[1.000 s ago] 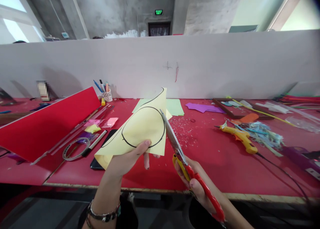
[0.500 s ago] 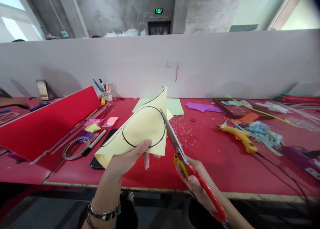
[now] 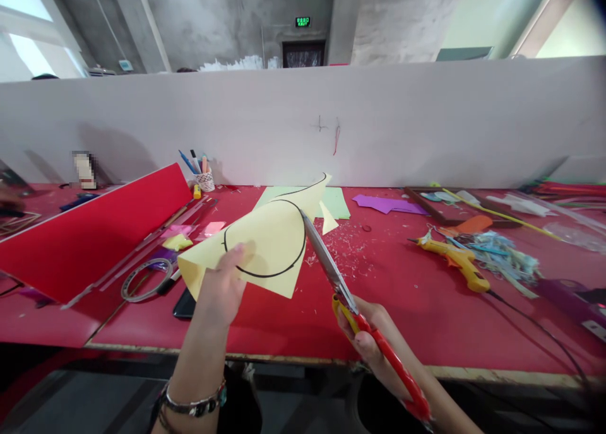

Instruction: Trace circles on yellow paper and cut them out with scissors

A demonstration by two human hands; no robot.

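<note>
Left hand (image 3: pixel 220 289) pinches yellow paper (image 3: pixel 265 248) up off the tabletop (image 3: pixel 402 308), tilted so the drawn circle faces the blades. Right hand (image 3: pixel 367 333) grip closed round scissors (image 3: pixel 350 311), blades at the paper's right edge, on the line.

Fingers of the left hand (image 3: pixel 221 289) hidden behind the yellow paper (image 3: pixel 265 248), only the thumb showing on the front. Part of the drawn black line lost under that thumb. Right hand (image 3: pixel 367 333) half covered by the red scissors (image 3: pixel 364 327), so grip around the handles only partly visible; lower handle cut off near the bottom edge. Black phone (image 3: pixel 182 304) mostly concealed by paper and wrist. Small item (image 3: pixel 85 169) at far left of the table (image 3: pixel 426 320) pixelated, unreadable. Green sign (image 3: pixel 302 21) lettering too small to read.
</note>
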